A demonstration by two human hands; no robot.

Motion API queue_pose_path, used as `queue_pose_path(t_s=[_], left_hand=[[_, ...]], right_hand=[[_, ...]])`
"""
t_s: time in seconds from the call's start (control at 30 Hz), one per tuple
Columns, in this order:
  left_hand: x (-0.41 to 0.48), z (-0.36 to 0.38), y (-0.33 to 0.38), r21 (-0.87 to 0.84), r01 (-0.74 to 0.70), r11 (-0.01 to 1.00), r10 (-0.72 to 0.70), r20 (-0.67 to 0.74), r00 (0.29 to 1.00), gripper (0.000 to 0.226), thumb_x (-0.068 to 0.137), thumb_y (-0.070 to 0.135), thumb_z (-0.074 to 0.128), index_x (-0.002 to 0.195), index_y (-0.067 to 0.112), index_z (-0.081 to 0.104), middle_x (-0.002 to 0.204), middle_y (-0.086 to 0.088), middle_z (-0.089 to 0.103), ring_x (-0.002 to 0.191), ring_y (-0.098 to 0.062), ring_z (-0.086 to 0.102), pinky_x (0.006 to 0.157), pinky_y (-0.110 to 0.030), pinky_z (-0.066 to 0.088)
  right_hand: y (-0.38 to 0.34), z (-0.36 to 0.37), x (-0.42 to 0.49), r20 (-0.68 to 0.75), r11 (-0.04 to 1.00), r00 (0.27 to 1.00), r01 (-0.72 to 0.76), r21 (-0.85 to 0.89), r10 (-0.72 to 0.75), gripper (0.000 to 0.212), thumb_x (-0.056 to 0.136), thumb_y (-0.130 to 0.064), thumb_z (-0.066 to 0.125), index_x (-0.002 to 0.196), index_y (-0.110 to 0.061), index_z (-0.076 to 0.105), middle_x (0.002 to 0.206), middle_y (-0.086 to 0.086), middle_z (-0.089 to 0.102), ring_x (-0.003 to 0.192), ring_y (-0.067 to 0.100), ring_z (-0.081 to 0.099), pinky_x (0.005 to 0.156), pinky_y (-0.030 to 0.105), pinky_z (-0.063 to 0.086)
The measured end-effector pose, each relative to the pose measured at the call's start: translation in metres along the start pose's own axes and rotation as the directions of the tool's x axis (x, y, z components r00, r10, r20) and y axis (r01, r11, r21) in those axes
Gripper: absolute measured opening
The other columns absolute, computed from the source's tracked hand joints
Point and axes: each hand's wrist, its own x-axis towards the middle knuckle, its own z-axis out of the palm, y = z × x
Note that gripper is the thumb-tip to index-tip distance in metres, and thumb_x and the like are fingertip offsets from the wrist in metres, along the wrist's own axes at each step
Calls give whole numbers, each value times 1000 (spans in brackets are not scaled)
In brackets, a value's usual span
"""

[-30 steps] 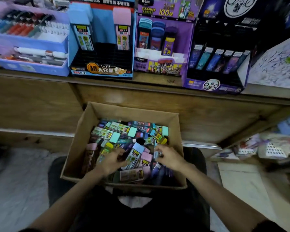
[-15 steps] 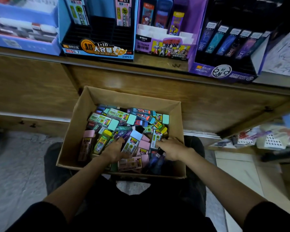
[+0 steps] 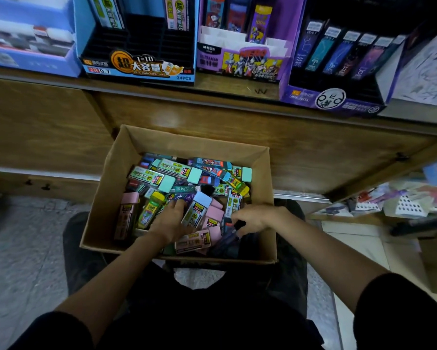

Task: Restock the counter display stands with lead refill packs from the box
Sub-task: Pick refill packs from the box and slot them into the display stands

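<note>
Sitting with an open brown cardboard box [image 3: 187, 144] across the knees, the person has both hands down among the loose lead refill packs [image 3: 177, 170], small flat plastic cases with mint, pink, yellow and pale-blue caps, heaped crosswise inside it. Their left hand [image 3: 170, 222] lies over the middle of the heap with fingers spread, closed on nothing that I can make out. Their right hand [image 3: 256, 218] is curled round a slim dark-blue refill pack [image 3: 231, 234] with a black cap, near the box's right wall. Up on the wooden counter [image 3: 225, 89] stand a blue cardboard display stand [image 3: 136, 69] with most of its black slots bare, a purple cartoon-printed stand [image 3: 240, 64], and a dark violet stand [image 3: 333, 97] holding a row of slim packs. These cases look light, stiff and glossy, so I'd guess they slide over one another and could slip from a loose pinch. Taking one across its long narrow sides, mid-body rather than by the cap, seems safest, since a cap might pull off
</note>
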Motion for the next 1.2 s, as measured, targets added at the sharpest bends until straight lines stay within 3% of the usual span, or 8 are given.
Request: queue_pose_path(t_s=[0.13,0.33,0.47,0.57,0.67,0.87,1.07,1.2], left_hand=[[-1,-1,3,1,-6,1000,6,26,1000,62,76,24,76,126,8,42,128,-15,47,115,-31,48,95,-39,41],[-4,-6,10,122,-141,982,157,-130,979,44,84,24,68,121,9,50,118,-13,50,109,-29,48,88,-33,37],[-7,-1,36,-112,-288,951,276,-107,955,17,85,24,67,98,18,56,91,7,56,85,-10,57,70,-24,41],[-6,23,55,-324,-167,931,222,139,965,31,80,21,73,105,13,56,94,6,58,90,-12,57,70,-17,40],[1,37,62,-302,-165,939,261,311,914,51,78,18,75,123,11,52,106,4,54,102,-14,53,71,-6,36],[7,44,65,-198,-193,961,250,324,912,49,86,15,66,131,9,48,127,-12,57,114,-22,53,81,-19,36],[-2,28,62,-529,27,848,170,319,932,33,97,16,49,130,15,47,123,2,56,111,-8,51,79,-3,38],[-10,6,68,-694,101,712,129,271,954,28,98,23,47,126,20,50,116,13,56,100,8,51,75,1,39]], right_hand=[[3,-8,-5,89,995,994,69,-78,-62,57,79,-26,73,129,-16,48,129,6,51,115,24,48,92,35,44],[6,-9,-7,-11,990,990,138,-8,-138,38,83,-24,69,118,-14,60,112,6,61,98,21,55,80,33,47],[5,-6,-8,-118,987,984,141,79,-131,26,83,-24,69,106,-11,65,97,9,66,88,25,61,73,36,48],[5,-5,-8,-136,983,982,145,115,-129,30,82,-26,70,108,-11,64,97,8,63,88,22,57,70,32,44],[7,-5,-12,-148,966,979,171,193,-144,28,82,-26,71,106,-15,64,94,1,61,84,17,55,69,30,43],[10,-2,-14,-268,920,958,193,341,-102,38,82,-28,71,117,-19,59,102,0,56,92,17,54,77,33,45],[14,1,-24,-492,736,869,296,608,57,42,76,-19,77,113,-21,56,102,0,55,95,18,55,83,29,43],[9,-10,-33,-559,620,818,369,692,137,39,75,-16,78,107,-20,57,104,3,56,96,15,54,71,10,37]])
